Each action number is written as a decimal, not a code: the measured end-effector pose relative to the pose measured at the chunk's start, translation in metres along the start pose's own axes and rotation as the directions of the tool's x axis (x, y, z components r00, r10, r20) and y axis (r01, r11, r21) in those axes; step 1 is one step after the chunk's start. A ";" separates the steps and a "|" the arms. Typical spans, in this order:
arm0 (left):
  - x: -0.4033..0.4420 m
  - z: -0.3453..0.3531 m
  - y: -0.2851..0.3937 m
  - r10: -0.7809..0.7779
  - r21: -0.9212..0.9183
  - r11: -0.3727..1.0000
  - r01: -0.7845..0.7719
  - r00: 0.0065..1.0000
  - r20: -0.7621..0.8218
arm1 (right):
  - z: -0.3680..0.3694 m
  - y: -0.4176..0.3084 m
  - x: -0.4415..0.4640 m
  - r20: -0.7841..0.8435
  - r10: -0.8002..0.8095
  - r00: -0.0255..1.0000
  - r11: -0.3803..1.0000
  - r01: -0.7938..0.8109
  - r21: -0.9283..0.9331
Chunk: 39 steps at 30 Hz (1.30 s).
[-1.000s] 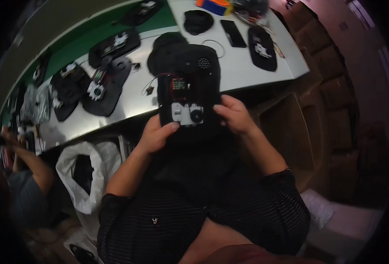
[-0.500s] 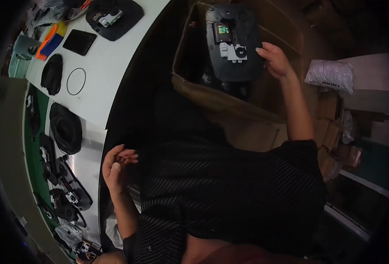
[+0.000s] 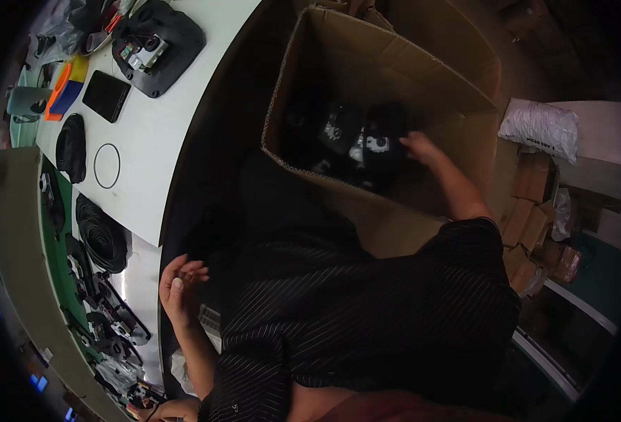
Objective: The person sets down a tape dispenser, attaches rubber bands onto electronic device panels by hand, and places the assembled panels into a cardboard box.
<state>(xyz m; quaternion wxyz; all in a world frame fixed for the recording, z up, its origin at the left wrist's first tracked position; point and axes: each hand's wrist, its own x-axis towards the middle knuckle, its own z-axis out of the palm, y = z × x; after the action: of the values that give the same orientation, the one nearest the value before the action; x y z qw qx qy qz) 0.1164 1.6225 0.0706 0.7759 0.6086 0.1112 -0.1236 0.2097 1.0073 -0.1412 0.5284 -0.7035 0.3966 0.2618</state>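
Inside the open cardboard box (image 3: 276, 116), my right hand (image 3: 426, 149) grips the right edge of a black panel (image 3: 384, 158) that carries a small silver mount with a dark wheel. Other dark parts with shiny pieces lie beside it in the box, too dim to make out. My left hand (image 3: 180, 281) is empty beside the table's edge, its fingers slightly curled and apart. On the white table (image 3: 163, 133), a similar black panel (image 3: 180, 53) with a silver mount lies at the far end.
On the table are a black rectangular piece (image 3: 106, 96), a thin black ring (image 3: 106, 166), a black bundle (image 3: 71, 148) and a coiled black bundle (image 3: 101, 233). Several panels (image 3: 117, 309) lie on the green strip. A white bag (image 3: 541, 126) and small cartons (image 3: 532, 179) stand right.
My right hand has lowered the black panel from above the box down into it. My left hand has barely moved. The view has shifted slightly.
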 end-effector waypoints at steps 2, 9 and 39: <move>0.000 0.002 -0.001 -0.020 0.002 1.000 0.020 0.999 -0.029 | 0.008 0.004 0.014 -0.030 0.016 0.999 1.000 -0.016 0.023; 0.003 0.013 0.002 -0.045 0.029 0.998 0.047 0.995 -0.086 | 0.027 0.009 0.049 0.056 0.057 0.997 0.998 -0.058 0.017; -0.019 -0.068 0.058 0.125 0.040 0.992 -0.123 0.991 -0.052 | 0.092 -0.074 0.033 0.409 -0.267 0.872 0.806 0.435 -0.401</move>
<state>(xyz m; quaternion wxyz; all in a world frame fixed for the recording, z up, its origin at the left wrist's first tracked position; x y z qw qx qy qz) 0.1158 1.7028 0.1144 0.7675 0.6316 0.0917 -0.0606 0.2945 1.0955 -0.1552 0.4354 -0.8195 0.0844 0.3629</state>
